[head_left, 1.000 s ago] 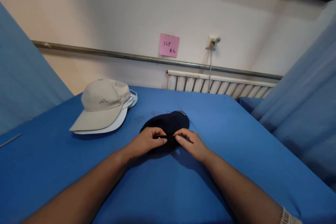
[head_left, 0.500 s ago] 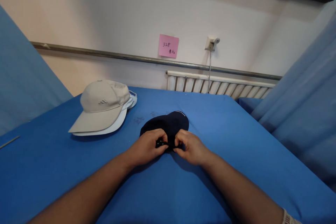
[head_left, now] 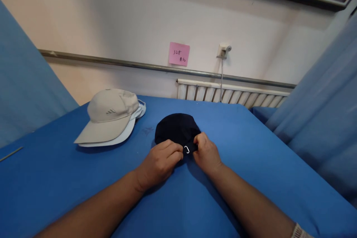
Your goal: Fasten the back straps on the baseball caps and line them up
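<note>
Dark navy cap: in the head view, this cap (head_left: pixel 175 128) sits near the middle of the blue cloth-covered table (head_left: pixel 237 137), crown up, its near edge between both hands.
Left hand: the left hand (head_left: pixel 161 161) has its fingers curled in a pinch on that edge.
Right hand: the right hand (head_left: pixel 208 153) pinches the cap's right side, fingertips partly hidden.
White mark: a small hooked mark (head_left: pixel 186 150) shows between the hands; print or buckle, I cannot tell.
Handling so far: the cap appears to be mid-adjustment and not yet released; whether any strap is fastened cannot be told.
Stacked caps: a beige baseball cap (head_left: pixel 107 108) rests on a pale cap (head_left: pixel 126 132), well apart to the left.
Far left: a thin stick (head_left: pixel 11 154).
In the way: only the hands, covering the near edge.
</note>
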`<state>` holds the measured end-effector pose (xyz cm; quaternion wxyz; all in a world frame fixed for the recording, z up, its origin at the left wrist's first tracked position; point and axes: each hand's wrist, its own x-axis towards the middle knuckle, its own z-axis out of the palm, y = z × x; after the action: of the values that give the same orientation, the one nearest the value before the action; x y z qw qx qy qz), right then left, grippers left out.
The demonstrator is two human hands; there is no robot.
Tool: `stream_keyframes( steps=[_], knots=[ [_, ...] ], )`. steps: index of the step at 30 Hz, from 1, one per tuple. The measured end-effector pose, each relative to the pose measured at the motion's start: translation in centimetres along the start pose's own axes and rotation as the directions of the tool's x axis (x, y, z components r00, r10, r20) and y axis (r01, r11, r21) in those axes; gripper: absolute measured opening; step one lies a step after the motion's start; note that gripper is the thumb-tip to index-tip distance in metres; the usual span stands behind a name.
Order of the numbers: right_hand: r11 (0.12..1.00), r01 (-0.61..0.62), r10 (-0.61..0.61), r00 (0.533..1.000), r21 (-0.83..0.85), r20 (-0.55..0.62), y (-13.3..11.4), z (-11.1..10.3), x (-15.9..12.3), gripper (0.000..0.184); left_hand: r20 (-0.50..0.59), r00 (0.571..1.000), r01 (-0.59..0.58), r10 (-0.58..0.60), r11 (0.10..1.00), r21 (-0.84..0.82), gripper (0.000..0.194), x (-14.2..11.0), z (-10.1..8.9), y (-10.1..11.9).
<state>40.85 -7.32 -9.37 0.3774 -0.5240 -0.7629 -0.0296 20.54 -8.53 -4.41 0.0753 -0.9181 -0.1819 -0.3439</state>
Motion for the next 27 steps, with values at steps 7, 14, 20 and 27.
stream_keyframes(
  steps=[7, 14, 20, 27],
  knots=[
    [0.983, -0.162, 0.169, 0.982, -0.086, 0.081, 1.0, -0.4, 0.7, 0.034, 0.012, 1.000, -0.009, 0.010, 0.999, -0.040, 0.022, 0.1, -0.1, 0.1],
    [0.966, -0.125, 0.194, 0.929, -0.226, 0.316, 2.2, -1.6, 0.5, 0.029, 0.448, 0.894, 0.224, -0.030, 0.894, -0.388, 0.024, 0.6, -0.8, 0.4],
    [0.980, -0.115, 0.169, 0.915, -0.164, 0.368, 1.9, -2.6, 0.5, 0.022, 0.285, 0.848, 0.526, -0.446, 0.775, -0.351, 0.015, 0.3, -1.9, -1.5],
    [0.975, 0.041, -0.134, 0.890, 0.217, 0.436, -0.4, -1.9, -0.1, 0.026, 0.337, 0.822, 0.541, -0.460, 0.815, -0.207, 0.017, -0.3, -0.1, -2.7]
  ],
)
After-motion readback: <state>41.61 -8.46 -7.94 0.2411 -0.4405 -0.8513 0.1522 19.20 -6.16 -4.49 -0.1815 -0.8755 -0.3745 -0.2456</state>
